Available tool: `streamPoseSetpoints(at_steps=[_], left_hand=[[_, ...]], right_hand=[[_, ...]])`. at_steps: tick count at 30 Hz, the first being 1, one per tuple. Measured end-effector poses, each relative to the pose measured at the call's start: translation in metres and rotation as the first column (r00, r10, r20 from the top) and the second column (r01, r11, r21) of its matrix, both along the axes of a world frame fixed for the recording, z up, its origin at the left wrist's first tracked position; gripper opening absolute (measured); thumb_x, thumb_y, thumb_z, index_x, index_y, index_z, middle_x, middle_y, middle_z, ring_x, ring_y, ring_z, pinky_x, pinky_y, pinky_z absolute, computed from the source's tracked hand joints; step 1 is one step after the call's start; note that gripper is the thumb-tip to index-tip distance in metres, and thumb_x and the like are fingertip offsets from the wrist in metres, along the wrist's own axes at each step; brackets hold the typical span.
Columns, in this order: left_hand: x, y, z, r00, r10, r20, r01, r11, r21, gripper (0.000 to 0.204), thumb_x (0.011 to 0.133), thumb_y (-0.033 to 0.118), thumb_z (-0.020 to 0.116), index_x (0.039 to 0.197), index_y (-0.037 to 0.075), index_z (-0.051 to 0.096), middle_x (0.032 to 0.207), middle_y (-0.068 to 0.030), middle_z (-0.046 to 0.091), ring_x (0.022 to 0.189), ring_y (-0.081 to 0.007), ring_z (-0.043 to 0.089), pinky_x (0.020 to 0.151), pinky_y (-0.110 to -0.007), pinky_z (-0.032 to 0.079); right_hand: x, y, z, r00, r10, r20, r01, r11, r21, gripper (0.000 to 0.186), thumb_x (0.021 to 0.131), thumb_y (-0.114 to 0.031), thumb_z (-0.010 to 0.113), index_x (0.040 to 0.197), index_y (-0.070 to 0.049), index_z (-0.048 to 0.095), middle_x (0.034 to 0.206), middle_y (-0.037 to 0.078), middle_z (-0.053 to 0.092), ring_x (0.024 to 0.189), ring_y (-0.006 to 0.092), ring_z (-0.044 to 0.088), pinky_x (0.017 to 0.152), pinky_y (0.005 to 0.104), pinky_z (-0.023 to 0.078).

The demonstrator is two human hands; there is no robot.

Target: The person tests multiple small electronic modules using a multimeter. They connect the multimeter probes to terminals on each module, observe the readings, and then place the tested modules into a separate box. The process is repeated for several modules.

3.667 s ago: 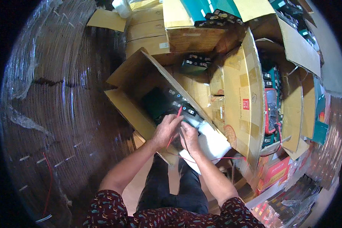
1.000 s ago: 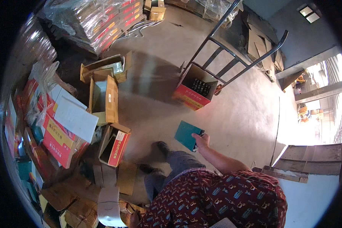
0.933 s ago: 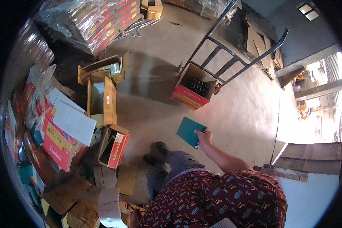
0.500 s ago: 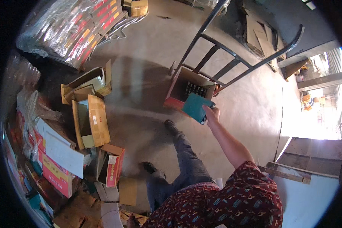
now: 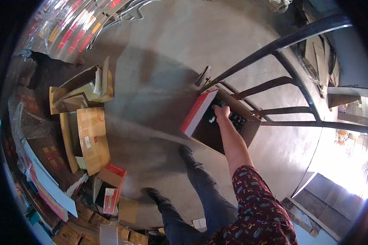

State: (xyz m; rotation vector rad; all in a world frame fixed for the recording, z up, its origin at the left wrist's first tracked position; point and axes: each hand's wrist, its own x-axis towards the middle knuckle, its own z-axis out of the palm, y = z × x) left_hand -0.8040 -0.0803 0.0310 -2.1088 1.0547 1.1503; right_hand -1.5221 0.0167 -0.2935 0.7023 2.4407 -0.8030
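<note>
My right arm reaches down into an open carton point(image 5: 187, 118), red on the outside with a raised flap. Inside it, my right hand point(image 5: 221, 112) is closed on the edge of a dark green flat box point(image 5: 211, 112), mostly in shadow and partly covered by the fingers. Beside the hand, small dark items with light tops point(image 5: 237, 121) stand in rows in the carton. The carton rests against the black metal frame of a hand truck point(image 5: 288, 77). My left hand does not show.
Open brown cartons point(image 5: 95, 141) lie on the floor at left, near a smaller red-and-brown carton point(image 5: 110, 200). A plastic-wrapped stack point(image 5: 69, 30) stands at the far left. Flattened cardboard point(image 5: 317, 57) leans at the far right. One hand truck wheel point(image 5: 203, 76) shows beyond the carton.
My right hand has lowered the green box from above the carton's near edge into it. The view has moved closer to the carton and hand truck.
</note>
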Motion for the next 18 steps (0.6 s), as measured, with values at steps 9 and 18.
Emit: streamPoseSetpoints(at_steps=[9, 18], left_hand=[[-0.037, -0.016, -0.051, 1.000, 0.031, 0.001, -0.031, 0.998, 0.060, 0.028, 0.099, 0.035, 0.066, 0.102, 0.007, 0.064, 0.079, -0.0092, 0.061, 0.070, -0.0255, 0.062, 0.058, -0.040, 0.049], [-0.018, -0.015, -0.056, 0.997, 0.071, -0.040, -0.068, 0.995, 0.072, 0.029, 0.100, 0.037, 0.066, 0.105, 0.008, 0.063, 0.080, -0.0065, 0.060, 0.069, -0.0227, 0.062, 0.056, -0.037, 0.049]], right_hand=[[-0.071, 0.041, -0.201, 0.963, 0.269, -0.033, -0.271, 0.948, -0.168, 0.054, 0.100, -0.037, 0.057, 0.148, -0.012, 0.058, 0.150, 0.005, 0.058, 0.136, 0.0268, 0.054, 0.110, 0.0416, 0.046], [-0.048, 0.037, -0.063, 0.899, -0.336, 0.280, 0.436, 0.651, -0.621, 0.041, 0.090, -0.015, 0.067, 0.130, -0.007, 0.061, 0.117, 0.011, 0.068, 0.098, 0.0271, 0.067, 0.082, 0.0422, 0.057]])
